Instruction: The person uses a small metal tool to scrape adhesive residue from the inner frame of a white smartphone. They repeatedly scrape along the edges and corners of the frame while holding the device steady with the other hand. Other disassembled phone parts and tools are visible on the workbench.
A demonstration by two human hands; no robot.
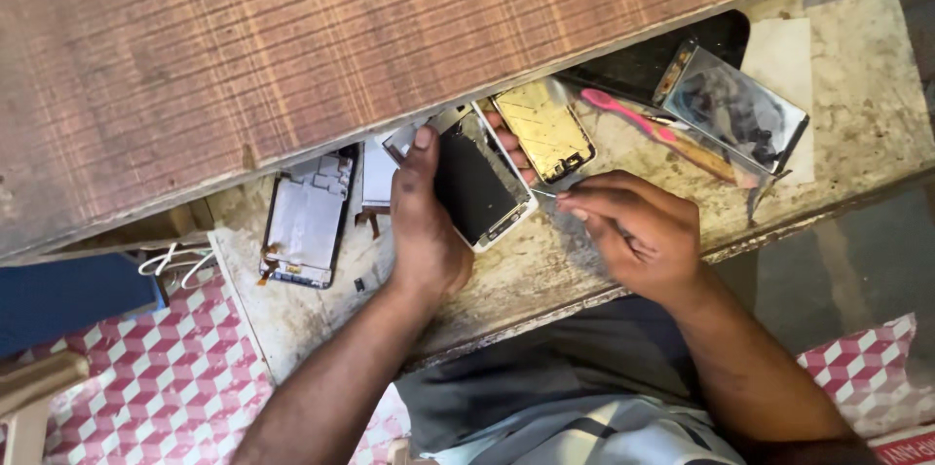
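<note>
Closest to the camera is the person's lap in a grey-and-white striped garment [584, 426], with a pink-and-white cube-patterned floor [166, 387] off to either side. Just past that sits the edge of a worn, stained pale workbench top [321, 314]. The left hand [424, 217] is wrapped around a white-framed opened phone body with a dark inside [479, 183], thumb up along its left edge and fingertips poking out on the far side, holding it tilted just above the bench. The right hand [633, 226] is mostly curled, fingers pinched together on a thin metal tool [545, 194] whose tip sits right at the phone's lower right edge; the tool is too small for me to tell what it is. Left of the held phone lies a silvery phone mid-frame with a dark border [304, 222], flat on the bench, with a small white flat piece [376, 173] between the two. Just behind the phone is a gold-coloured phone back plate [545, 134]. Further right, a pink-handled brush [628, 116] lies beside a wooden-handled tool [706, 158], and a glossy, smudged screen panel [735, 110] rests against a dark slab. No containers in view here, parts are just loose on the bench. Farthest back, a brown striped laminate board [292, 37] overhangs everything.
</note>
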